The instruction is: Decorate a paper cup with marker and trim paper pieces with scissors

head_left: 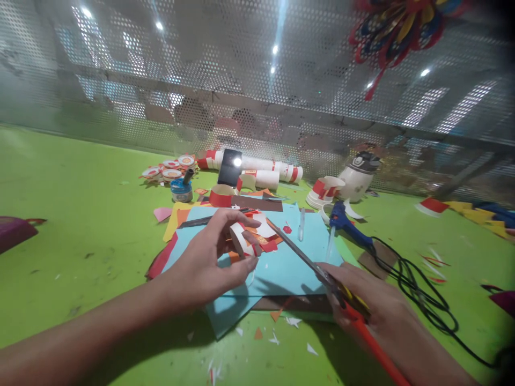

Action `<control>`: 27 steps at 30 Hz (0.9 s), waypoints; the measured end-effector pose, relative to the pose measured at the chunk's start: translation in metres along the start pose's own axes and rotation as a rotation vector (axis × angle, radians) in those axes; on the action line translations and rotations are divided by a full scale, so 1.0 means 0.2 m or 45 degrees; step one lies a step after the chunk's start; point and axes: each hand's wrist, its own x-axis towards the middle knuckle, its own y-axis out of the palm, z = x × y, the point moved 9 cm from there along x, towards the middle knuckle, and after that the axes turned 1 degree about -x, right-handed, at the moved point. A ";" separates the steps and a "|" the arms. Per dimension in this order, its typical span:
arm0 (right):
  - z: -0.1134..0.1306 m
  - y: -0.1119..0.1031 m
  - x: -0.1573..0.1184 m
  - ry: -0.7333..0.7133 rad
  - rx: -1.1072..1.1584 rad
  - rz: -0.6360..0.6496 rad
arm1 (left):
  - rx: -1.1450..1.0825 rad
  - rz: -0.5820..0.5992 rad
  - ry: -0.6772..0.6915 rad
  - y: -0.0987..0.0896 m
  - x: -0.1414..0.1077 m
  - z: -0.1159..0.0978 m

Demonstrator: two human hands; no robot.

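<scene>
Paper ring in the left hand, scissors in the right.
The left hand held the white paper ring, tilted, between thumb and fingers above the light-blue paper sheets on the green surface. The right hand gripped the red-handled scissors, whose long axis ran forward and leftward, blades nearly together, tips near the ring but apparently apart. The ring lay forward-left of the right hand; the left was nearer.
</scene>
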 end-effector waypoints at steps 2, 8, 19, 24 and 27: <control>0.00 -0.02 0.00 -0.043 -0.013 -0.065 | -0.025 0.033 -0.043 0.01 0.01 0.01; 0.00 -0.07 0.01 -0.080 -0.108 -0.242 | -0.039 0.102 -0.116 0.00 0.02 0.00; 0.09 -0.10 -0.03 -0.361 -0.150 -0.338 | -0.937 0.603 -0.236 0.11 -0.02 -0.06; 0.11 -0.12 -0.04 -0.372 -0.228 -0.408 | -1.100 0.730 -0.253 0.16 -0.04 -0.08; 0.11 -0.13 -0.03 -0.364 -0.230 -0.386 | -1.199 0.750 -0.266 0.18 -0.04 -0.07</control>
